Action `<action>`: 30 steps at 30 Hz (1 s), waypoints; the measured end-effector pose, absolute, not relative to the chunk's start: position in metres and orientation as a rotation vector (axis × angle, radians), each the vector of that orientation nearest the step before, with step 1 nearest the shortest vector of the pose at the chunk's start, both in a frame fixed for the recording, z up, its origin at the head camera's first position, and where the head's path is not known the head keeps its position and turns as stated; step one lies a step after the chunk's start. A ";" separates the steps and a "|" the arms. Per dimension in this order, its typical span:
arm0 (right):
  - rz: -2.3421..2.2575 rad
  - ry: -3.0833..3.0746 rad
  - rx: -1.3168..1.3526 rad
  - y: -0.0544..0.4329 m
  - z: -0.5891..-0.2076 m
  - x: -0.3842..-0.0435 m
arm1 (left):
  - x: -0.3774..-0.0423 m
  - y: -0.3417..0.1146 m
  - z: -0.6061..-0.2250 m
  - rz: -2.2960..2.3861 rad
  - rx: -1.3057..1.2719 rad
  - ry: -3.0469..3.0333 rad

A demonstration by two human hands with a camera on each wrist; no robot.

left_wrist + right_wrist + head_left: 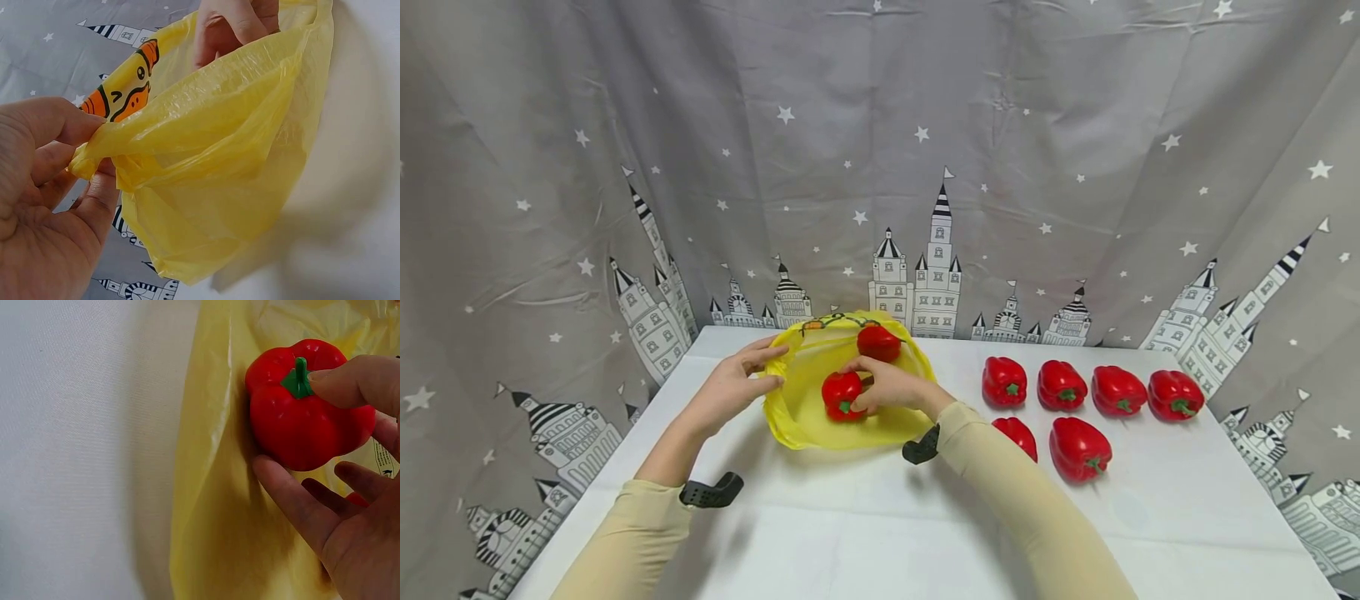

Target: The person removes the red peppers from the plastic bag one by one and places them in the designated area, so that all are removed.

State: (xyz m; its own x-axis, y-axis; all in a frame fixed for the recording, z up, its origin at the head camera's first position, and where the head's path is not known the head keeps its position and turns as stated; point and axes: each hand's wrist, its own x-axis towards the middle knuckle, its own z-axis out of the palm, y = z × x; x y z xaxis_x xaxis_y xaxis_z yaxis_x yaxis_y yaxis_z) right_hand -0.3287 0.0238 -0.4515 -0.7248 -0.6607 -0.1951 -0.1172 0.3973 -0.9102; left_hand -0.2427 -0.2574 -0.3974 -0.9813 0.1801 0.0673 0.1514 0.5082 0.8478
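Observation:
A yellow plastic bag [801, 408] with a printed cartoon face lies with its mouth spread wide. My left hand [733, 387] pinches the bag's left rim between thumb and fingers, plain in the left wrist view [56, 181]. Within the bag's mouth, my right hand [891, 387] grips a red bell pepper [841, 395]. Its thumb lies by the green stem and the other fingers are around the side and underneath, as the right wrist view shows the pepper [306, 419]. Another red bell pepper [877, 343] sits farther back in the bag.
On the right of the white table [820, 533] several red bell peppers stand in a back row, among them one nearest the bag [1003, 382]. In front are two more, one [1078, 450] in full view and one [1017, 437] partly behind my right sleeve. A grey curtain [850, 167] hangs behind.

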 end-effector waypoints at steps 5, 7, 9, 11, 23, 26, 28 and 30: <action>-1.331 2.124 -0.665 0.024 -0.454 -0.328 | -0.243 -0.258 -0.399 1.511 0.295 2.700; -1.336 2.123 -0.671 0.024 -0.455 -0.327 | -0.242 -0.257 -0.399 1.514 0.294 2.698; -1.344 2.118 -0.676 0.023 -0.456 -0.327 | -0.243 -0.257 -0.399 1.514 0.296 2.698; -1.355 2.112 -0.680 0.022 -0.458 -0.327 | -0.243 -0.257 -0.399 1.518 0.298 2.697; -1.395 2.126 -0.690 0.022 -0.461 -0.323 | -0.243 -0.256 -0.398 1.524 0.317 2.694; -1.396 2.139 -0.690 0.022 -0.462 -0.322 | -0.243 -0.255 -0.399 1.531 0.310 2.689; -1.399 2.143 -0.690 0.022 -0.462 -0.322 | -0.243 -0.255 -0.399 1.526 0.307 2.689; -1.402 2.146 -0.700 0.023 -0.462 -0.321 | -0.243 -0.255 -0.399 1.523 0.302 2.689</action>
